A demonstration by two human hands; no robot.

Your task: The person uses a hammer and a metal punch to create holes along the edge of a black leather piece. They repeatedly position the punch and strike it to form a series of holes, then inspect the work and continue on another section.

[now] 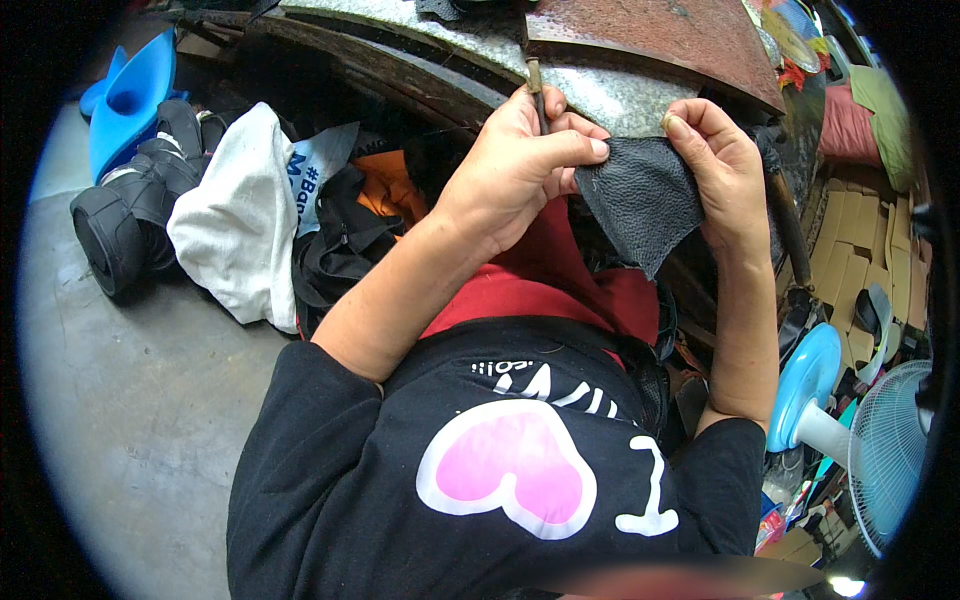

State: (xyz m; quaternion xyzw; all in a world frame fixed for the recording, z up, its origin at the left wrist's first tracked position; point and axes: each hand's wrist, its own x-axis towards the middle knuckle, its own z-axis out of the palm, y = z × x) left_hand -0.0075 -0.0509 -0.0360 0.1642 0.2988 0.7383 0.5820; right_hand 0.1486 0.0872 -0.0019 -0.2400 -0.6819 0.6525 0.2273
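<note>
A piece of black grained leather (645, 200) hangs between my hands, its lower corner pointing down toward my lap. My left hand (500, 165) pinches its upper left corner between thumb and fingers. The same hand also has a thin stick-like tool (534, 75) tucked in its fingers, a tan end sticking up; the tool's kind does not show. At the leather's upper right corner, my right hand (722, 165) grips the edge with thumb and fingertips. Just beyond the hands is a worn, speckled pale work surface (610, 95) with a reddish-brown board (660, 40) on it.
To the left lie black shoes (125, 230), a white cloth (235, 215), a black bag (345, 240) and a blue plastic object (135, 90) on the grey floor (140, 400). At right stand a blue-and-white fan (890, 450) and flattened cardboard (850, 235).
</note>
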